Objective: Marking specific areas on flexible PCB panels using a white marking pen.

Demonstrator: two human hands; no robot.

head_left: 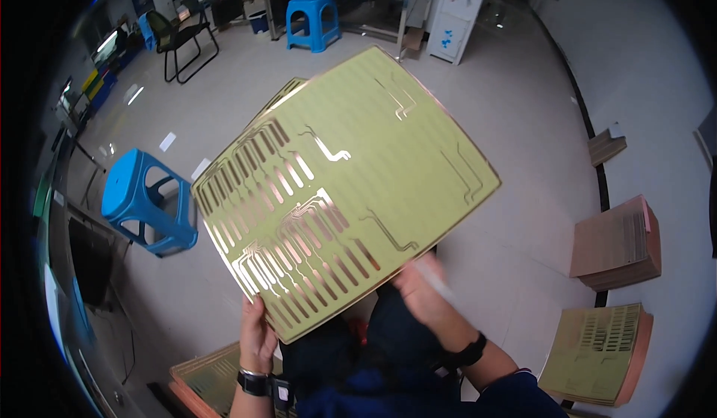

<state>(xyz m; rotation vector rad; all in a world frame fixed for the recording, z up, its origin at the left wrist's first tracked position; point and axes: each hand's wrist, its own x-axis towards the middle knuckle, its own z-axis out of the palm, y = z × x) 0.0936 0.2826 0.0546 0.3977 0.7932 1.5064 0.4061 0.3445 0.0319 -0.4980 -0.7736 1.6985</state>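
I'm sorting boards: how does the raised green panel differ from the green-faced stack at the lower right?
The raised panel is gripped by the left hand; the stack sits beside the wall. The panel looks thin, while the stack is thick with pinkish edges. Some of the panel's strips gleam; the stack's look duller. Both show green faces with strip patterns.

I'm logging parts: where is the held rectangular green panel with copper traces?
In the head view, the rectangular green panel with copper traces spans the centre, the left hand gripping it near its bottom corner, the right hand at its lower-right edge.
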